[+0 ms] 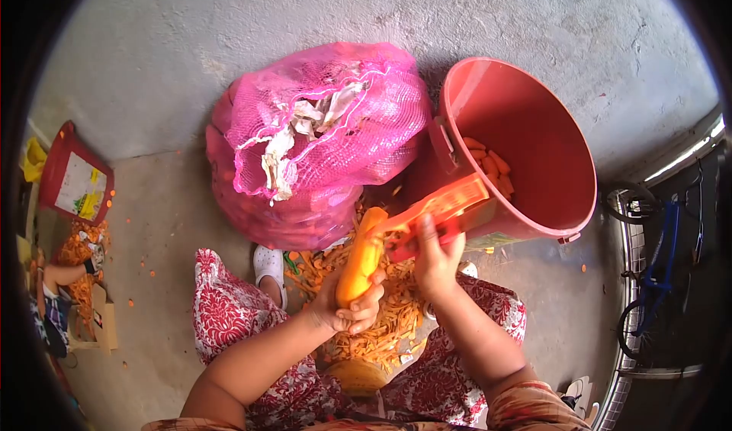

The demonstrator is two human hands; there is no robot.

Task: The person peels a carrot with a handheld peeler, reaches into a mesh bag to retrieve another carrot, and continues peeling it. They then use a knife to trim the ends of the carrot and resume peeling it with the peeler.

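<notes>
My left hand [352,306] is closed around the lower end of a thick orange carrot [361,259], which points up and slightly right. In my right hand [438,257] is an orange peeler [448,201], gripped by its handle, with its head touching or very close to the carrot's upper part. A heap of carrot peelings [381,332] lies on the floor beneath both hands, between my legs. Just beyond the peeler stands a large red bucket [545,141], with several peeled carrots [488,164] at its bottom.
A full pink mesh sack [320,126] leans near the wall, left of the bucket. At far left are another red bucket [76,173], more peelings [76,255] and part of another person [65,275]. A blue bicycle [662,263] stands at far right. Orange scraps dot the concrete floor [160,225].
</notes>
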